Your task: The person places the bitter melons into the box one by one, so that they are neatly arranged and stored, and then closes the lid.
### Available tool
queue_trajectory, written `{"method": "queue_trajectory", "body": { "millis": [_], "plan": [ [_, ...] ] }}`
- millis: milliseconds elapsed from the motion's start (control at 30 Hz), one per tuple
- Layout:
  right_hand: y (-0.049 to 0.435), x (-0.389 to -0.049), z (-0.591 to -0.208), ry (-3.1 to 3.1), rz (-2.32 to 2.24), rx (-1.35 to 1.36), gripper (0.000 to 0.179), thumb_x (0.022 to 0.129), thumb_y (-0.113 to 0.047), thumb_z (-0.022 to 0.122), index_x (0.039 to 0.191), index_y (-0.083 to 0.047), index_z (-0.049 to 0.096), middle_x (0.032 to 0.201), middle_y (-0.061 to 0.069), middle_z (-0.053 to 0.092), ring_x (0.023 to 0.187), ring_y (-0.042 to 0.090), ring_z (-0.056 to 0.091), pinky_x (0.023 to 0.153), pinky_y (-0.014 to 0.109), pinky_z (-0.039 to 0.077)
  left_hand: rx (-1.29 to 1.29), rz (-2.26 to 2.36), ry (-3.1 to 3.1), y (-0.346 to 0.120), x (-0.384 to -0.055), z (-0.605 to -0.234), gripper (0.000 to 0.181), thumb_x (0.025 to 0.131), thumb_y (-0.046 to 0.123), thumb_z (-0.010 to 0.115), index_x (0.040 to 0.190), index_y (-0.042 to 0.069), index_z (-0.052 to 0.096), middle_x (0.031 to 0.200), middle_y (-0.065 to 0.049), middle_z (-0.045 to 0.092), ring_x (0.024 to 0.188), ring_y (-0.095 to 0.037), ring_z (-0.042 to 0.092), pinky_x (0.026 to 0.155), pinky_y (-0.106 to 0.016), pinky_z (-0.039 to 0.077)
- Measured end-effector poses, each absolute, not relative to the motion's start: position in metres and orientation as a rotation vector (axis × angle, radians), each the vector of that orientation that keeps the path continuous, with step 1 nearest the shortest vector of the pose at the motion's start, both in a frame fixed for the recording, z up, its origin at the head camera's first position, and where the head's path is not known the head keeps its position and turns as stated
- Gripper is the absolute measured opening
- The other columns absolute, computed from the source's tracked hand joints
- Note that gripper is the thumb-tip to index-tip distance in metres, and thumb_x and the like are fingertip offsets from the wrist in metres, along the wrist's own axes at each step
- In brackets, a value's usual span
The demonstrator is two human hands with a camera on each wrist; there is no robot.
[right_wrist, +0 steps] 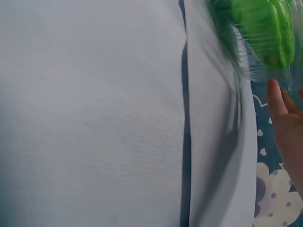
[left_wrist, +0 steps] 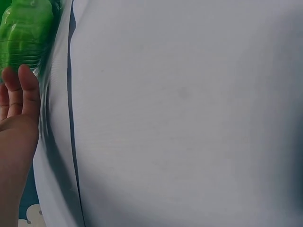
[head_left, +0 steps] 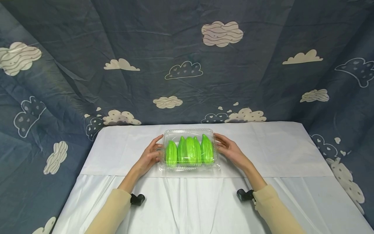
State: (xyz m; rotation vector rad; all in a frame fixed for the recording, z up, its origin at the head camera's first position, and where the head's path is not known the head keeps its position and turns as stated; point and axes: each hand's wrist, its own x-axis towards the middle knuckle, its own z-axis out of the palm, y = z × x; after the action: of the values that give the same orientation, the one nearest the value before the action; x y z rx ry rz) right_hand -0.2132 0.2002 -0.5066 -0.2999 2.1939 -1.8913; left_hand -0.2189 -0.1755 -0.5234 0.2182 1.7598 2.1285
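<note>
A clear plastic box with a crimped rim lies at the far middle of the white table. Inside it, several bright green, ridged, tapering vegetables lie side by side. At the box's left side is my left hand, fingers slightly bent and fingertips right at the wall. My right hand is on the opposite side, its fingers extended to the right wall. The left wrist view shows my left fingertips close against the box, below a green vegetable. In the right wrist view, my right fingertips meet the box's edge.
White cloth covers the table, with a seam running across it in front of the box. A dark blue curtain with cloud prints hangs behind and along both sides. Small black cameras sit at both wrists.
</note>
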Motion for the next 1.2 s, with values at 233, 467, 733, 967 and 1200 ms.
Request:
{"method": "queue_trajectory", "body": {
  "millis": [233, 467, 733, 967, 1200],
  "plan": [
    [0.200, -0.203, -0.508, 2.324, -1.875, -0.291, 0.055, 0.094, -0.001, 0.058, 0.147, -0.003, 0.042, 0.147, 0.018, 0.044, 0.124, 0.035, 0.052, 0.091, 0.024, 0.048, 0.167, 2.178, 1.773, -0.177, -0.211, -0.522, 0.069, 0.085, -0.013, 0.050, 0.148, 0.013, 0.039, 0.117, -0.013, 0.047, 0.075, -0.012, 0.047, 0.064, -0.025, 0.040],
    [0.195, -0.192, -0.504, 2.462, -1.830, -0.184, 0.032, 0.095, -0.004, 0.060, 0.126, 0.004, 0.057, 0.123, 0.023, 0.059, 0.101, 0.037, 0.063, 0.080, 0.034, 0.055, 0.107, 2.187, 1.868, -0.176, -0.202, -0.521, 0.028, 0.088, -0.006, 0.061, 0.115, -0.005, 0.051, 0.104, -0.012, 0.057, 0.082, -0.015, 0.056, 0.069, -0.027, 0.050],
    [0.195, -0.176, -0.501, 2.462, -1.814, -0.178, 0.033, 0.095, -0.003, 0.057, 0.128, 0.002, 0.059, 0.121, 0.022, 0.062, 0.080, 0.029, 0.066, 0.073, 0.042, 0.056, 0.040, 2.046, 2.025, -0.179, -0.188, -0.519, 0.024, 0.092, 0.008, 0.066, 0.113, -0.003, 0.060, 0.096, -0.012, 0.065, 0.080, -0.017, 0.062, 0.072, -0.033, 0.054],
    [0.199, -0.164, -0.497, 2.255, -1.821, -0.220, 0.061, 0.090, 0.001, 0.056, 0.149, -0.006, 0.040, 0.143, 0.022, 0.047, 0.086, 0.027, 0.064, 0.076, 0.045, 0.055, 0.126, 2.067, 1.922, -0.182, -0.175, -0.516, 0.045, 0.087, -0.002, 0.065, 0.130, -0.001, 0.052, 0.105, -0.016, 0.059, 0.082, -0.018, 0.062, 0.077, -0.037, 0.055],
    [0.198, -0.157, -0.499, 2.113, -1.865, -0.251, 0.076, 0.087, 0.007, 0.057, 0.155, -0.010, 0.027, 0.154, 0.024, 0.031, 0.086, 0.039, 0.066, 0.077, 0.040, 0.056, 0.175, 2.055, 1.806, -0.182, -0.167, -0.515, 0.054, 0.091, -0.001, 0.063, 0.140, 0.003, 0.040, 0.087, -0.011, 0.063, 0.076, -0.024, 0.066, 0.077, -0.043, 0.056]
  ]
}}
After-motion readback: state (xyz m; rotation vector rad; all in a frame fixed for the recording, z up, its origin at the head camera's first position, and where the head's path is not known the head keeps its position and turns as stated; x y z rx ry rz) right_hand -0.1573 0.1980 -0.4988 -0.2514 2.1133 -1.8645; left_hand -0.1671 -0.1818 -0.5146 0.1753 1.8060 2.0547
